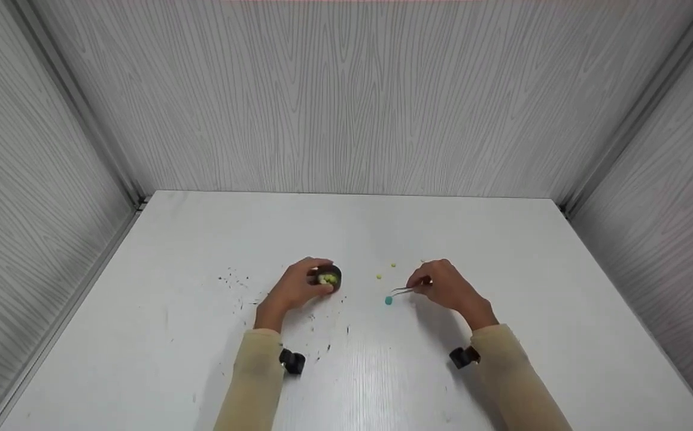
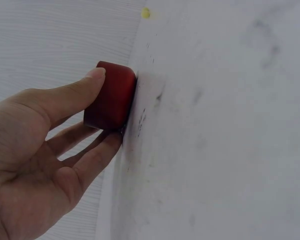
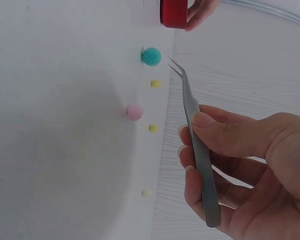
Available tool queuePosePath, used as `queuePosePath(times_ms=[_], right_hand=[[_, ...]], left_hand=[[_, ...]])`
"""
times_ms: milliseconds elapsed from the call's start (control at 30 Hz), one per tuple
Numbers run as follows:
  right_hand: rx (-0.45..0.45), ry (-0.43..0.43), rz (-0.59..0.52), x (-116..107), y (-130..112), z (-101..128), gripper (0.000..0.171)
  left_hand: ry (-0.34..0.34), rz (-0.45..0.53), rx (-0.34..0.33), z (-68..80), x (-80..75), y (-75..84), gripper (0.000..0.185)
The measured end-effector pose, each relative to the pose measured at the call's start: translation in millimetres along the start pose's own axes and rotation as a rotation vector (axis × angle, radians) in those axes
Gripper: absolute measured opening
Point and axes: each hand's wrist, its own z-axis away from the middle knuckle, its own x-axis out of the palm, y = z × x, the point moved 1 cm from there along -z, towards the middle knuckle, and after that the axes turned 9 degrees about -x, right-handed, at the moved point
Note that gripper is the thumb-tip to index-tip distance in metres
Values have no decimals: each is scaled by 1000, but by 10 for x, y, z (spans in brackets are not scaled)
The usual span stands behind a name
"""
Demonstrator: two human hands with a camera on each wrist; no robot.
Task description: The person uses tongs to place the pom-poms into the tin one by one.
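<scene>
My left hand (image 1: 296, 286) grips a small round cup (image 2: 111, 95), red on the outside, between thumb and fingers. From the head view its dark rim surrounds several yellow-green and whitish little balls (image 1: 327, 279). Steel tweezers (image 3: 200, 155) with bent, parted tips are held in my right hand (image 3: 250, 160), the thumb pressing on one side. A fuzzy teal ball (image 3: 151, 56) lies on the table close to those tips, with nothing visible between them. A pink ball (image 3: 135, 112) sits near the right hand, hidden in the head view.
Small yellow balls (image 1: 379, 276) and a paler one (image 3: 146, 193) lie scattered on the white table (image 1: 203, 233). Dark specks (image 1: 236, 278) mark the surface around the left hand. Grey wood-grain panels (image 1: 346, 96) enclose the back and sides.
</scene>
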Motion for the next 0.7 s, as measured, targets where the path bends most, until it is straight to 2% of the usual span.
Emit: queuePosePath(times_ms=[367, 700], right_hand=[[30, -24, -10, 34, 1, -16, 18], [-33, -3, -14, 24, 4, -18, 16]], left_hand=[[2, 10, -6, -13, 12, -8, 53], [2, 4, -8, -7, -8, -12, 54]])
